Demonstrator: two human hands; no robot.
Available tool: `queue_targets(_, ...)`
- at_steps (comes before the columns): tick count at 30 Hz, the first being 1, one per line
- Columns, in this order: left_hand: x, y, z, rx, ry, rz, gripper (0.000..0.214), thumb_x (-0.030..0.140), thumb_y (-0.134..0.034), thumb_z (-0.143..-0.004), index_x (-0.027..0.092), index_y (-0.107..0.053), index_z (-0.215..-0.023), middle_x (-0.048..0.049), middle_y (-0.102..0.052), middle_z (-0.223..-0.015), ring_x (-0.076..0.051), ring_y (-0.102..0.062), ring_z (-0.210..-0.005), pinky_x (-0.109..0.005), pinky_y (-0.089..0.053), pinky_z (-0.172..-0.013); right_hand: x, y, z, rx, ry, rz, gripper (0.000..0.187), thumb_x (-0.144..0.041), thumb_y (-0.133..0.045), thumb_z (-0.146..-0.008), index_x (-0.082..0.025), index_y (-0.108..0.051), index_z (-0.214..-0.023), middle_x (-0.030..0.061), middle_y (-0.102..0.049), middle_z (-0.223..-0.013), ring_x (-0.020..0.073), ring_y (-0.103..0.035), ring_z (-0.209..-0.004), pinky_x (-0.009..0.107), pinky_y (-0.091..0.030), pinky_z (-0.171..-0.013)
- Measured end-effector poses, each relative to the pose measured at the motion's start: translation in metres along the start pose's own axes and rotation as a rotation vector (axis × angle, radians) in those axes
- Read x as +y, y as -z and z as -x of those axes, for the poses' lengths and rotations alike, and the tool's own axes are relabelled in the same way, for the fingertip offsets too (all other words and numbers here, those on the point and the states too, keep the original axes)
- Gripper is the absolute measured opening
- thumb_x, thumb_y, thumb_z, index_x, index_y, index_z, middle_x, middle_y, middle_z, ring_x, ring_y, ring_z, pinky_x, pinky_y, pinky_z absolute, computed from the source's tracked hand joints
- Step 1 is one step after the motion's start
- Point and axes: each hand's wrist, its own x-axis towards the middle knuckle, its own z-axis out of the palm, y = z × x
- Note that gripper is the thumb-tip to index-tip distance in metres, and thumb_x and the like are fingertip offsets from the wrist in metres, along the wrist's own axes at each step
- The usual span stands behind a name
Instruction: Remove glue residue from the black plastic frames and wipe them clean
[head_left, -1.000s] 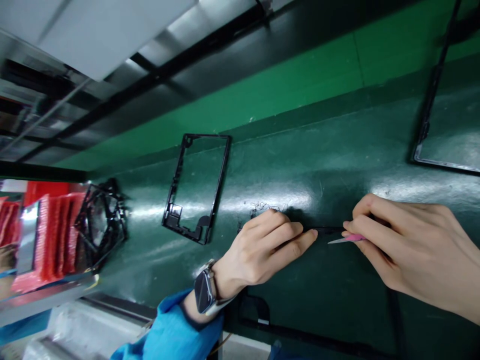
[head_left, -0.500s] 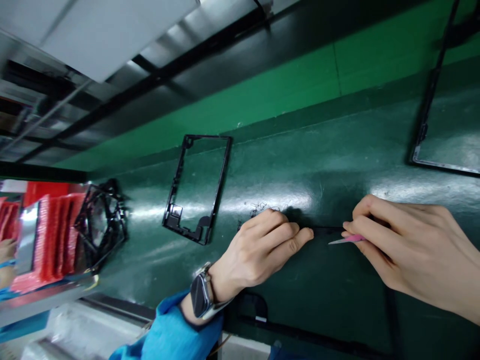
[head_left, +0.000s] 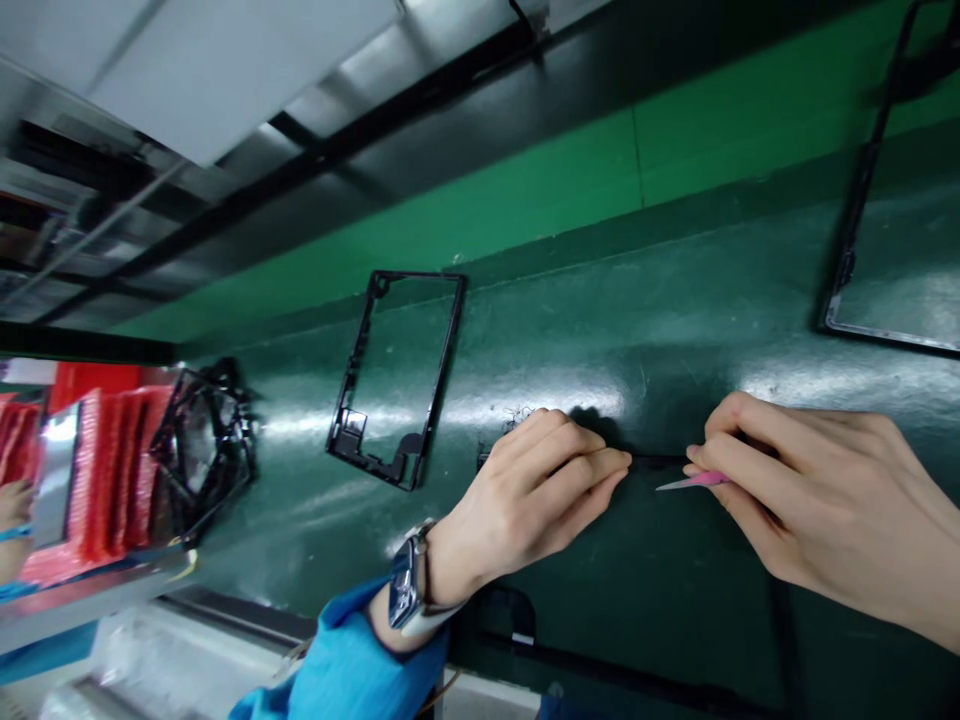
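A thin black frame (head_left: pixel 622 664) lies on the green bench near me, its far edge running between my hands. My left hand (head_left: pixel 536 495), with a watch (head_left: pixel 406 585) on its wrist, is closed in a pinch on that edge. Facing it, my right hand (head_left: pixel 806 490) grips a small tool with a pink body and a grey pointed tip (head_left: pixel 686 481), which points left. The right fingertips also meet the frame's edge; whether they pinch it too is hidden. Some black shreds (head_left: pixel 517 418) lie behind my left hand.
Another black frame (head_left: pixel 446 350) lies farther back on the bench (head_left: pixel 300 520), and a larger one (head_left: pixel 847 250) at the right. Stacked black frames (head_left: pixel 199 450) stand left beside red bubble-wrap packs (head_left: pixel 112 480). Another person's hand (head_left: pixel 13 510) shows at the far left edge.
My left hand has shifted slightly right along the frame's edge, its fingers drawn closer together. My right hand and the pink tool have stayed almost still.
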Motion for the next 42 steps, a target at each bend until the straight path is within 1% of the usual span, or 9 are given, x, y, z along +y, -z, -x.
queue_targets(7, 0.01, 0.001, -0.008, -0.063, -0.005, -0.123, 0.008, 0.01, -0.069, -0.103, 0.014, -0.065, -0.108, -0.0037, -0.073, -0.091, -0.016, -0.065, -0.081, -0.033, -0.052, -0.072, -0.001, 0.0, -0.002, 0.015, 0.013, 0.007, 0.017, 0.0, -0.056, -0.095, -0.016, -0.059, -0.092, 0.0009, -0.059, -0.09, 0.0115, -0.043, -0.061, 0.031, -0.026, -0.052)
queue_targets(11, 0.013, -0.002, -0.012, -0.093, -0.029, -0.226, 0.005, 0.009, -0.06, -0.106, 0.013, -0.063, -0.106, -0.0038, -0.068, -0.084, -0.017, -0.057, -0.076, -0.033, -0.049, -0.07, -0.001, 0.0, -0.002, 0.013, 0.004, 0.009, 0.018, 0.001, -0.055, -0.094, -0.016, -0.059, -0.091, 0.0008, -0.058, -0.089, 0.0113, -0.043, -0.061, 0.031, -0.027, -0.052)
queue_targets(19, 0.008, -0.008, -0.008, -0.077, -0.005, -0.199, 0.012, 0.008, -0.054, -0.107, 0.015, -0.06, -0.1, -0.0027, -0.062, -0.083, -0.017, -0.053, -0.076, -0.032, -0.049, -0.07, -0.001, -0.001, -0.002, 0.019, 0.005, 0.011, 0.018, 0.001, -0.056, -0.094, -0.016, -0.058, -0.09, 0.0002, -0.058, -0.088, 0.0113, -0.044, -0.061, 0.031, -0.026, -0.052)
queue_targets(22, 0.006, -0.008, -0.007, -0.077, 0.004, -0.173, 0.013, 0.006, -0.055, -0.106, 0.015, -0.059, -0.097, -0.0032, -0.062, -0.084, -0.017, -0.054, -0.078, -0.032, -0.05, -0.071, 0.0, 0.0, -0.001, 0.013, 0.002, 0.0, 0.016, -0.001, -0.056, -0.096, -0.016, -0.059, -0.092, 0.0004, -0.06, -0.09, 0.0115, -0.044, -0.061, 0.031, -0.027, -0.052)
queue_targets(26, 0.004, -0.007, -0.006, -0.029, 0.028, -0.15, 0.014, 0.004, -0.057, -0.103, 0.016, -0.058, -0.096, -0.0021, -0.061, -0.084, -0.016, -0.054, -0.077, -0.03, -0.051, -0.071, 0.0, -0.001, -0.001, 0.003, -0.001, 0.007, 0.015, -0.003, -0.057, -0.098, -0.017, -0.059, -0.092, 0.0005, -0.061, -0.091, 0.0118, -0.045, -0.062, 0.032, -0.026, -0.053)
queue_targets(28, 0.003, -0.005, -0.006, -0.022, 0.05, -0.107, 0.012, 0.005, -0.058, -0.103, 0.016, -0.059, -0.099, -0.0022, -0.064, -0.087, -0.015, -0.056, -0.078, -0.029, -0.052, -0.072, 0.0, -0.001, -0.001, 0.0, -0.002, 0.013, 0.015, -0.003, -0.056, -0.098, -0.017, -0.058, -0.092, 0.0005, -0.06, -0.091, 0.0115, -0.043, -0.061, 0.032, -0.025, -0.052)
queue_targets(32, 0.003, -0.001, -0.005, -0.065, 0.058, -0.033, 0.007, 0.009, -0.063, -0.105, 0.015, -0.063, -0.109, -0.0034, -0.07, -0.094, -0.016, -0.061, -0.084, -0.031, -0.053, -0.077, 0.0, -0.002, 0.0, -0.002, -0.009, 0.01, 0.015, -0.004, -0.056, -0.099, -0.017, -0.059, -0.093, 0.0003, -0.06, -0.091, 0.0111, -0.044, -0.06, 0.031, -0.025, -0.052)
queue_targets(37, 0.009, 0.003, -0.007, -0.116, -0.004, -0.138, 0.006, 0.01, -0.066, -0.104, 0.011, -0.065, -0.11, -0.0053, -0.071, -0.092, -0.018, -0.06, -0.082, -0.034, -0.05, -0.074, 0.0, -0.001, 0.003, 0.006, -0.002, 0.019, 0.014, -0.005, -0.056, -0.099, -0.017, -0.059, -0.093, 0.0001, -0.059, -0.091, 0.0115, -0.045, -0.061, 0.031, -0.027, -0.053)
queue_targets(42, 0.016, 0.003, -0.013, -0.157, -0.076, -0.27, 0.005, 0.006, -0.062, -0.103, 0.007, -0.066, -0.106, -0.0055, -0.066, -0.085, -0.019, -0.051, -0.077, -0.036, -0.046, -0.07, 0.0, -0.002, 0.001, 0.017, 0.01, 0.03, 0.014, -0.004, -0.055, -0.099, -0.016, -0.058, -0.093, 0.0002, -0.058, -0.091, 0.0108, -0.042, -0.061, 0.03, -0.026, -0.051)
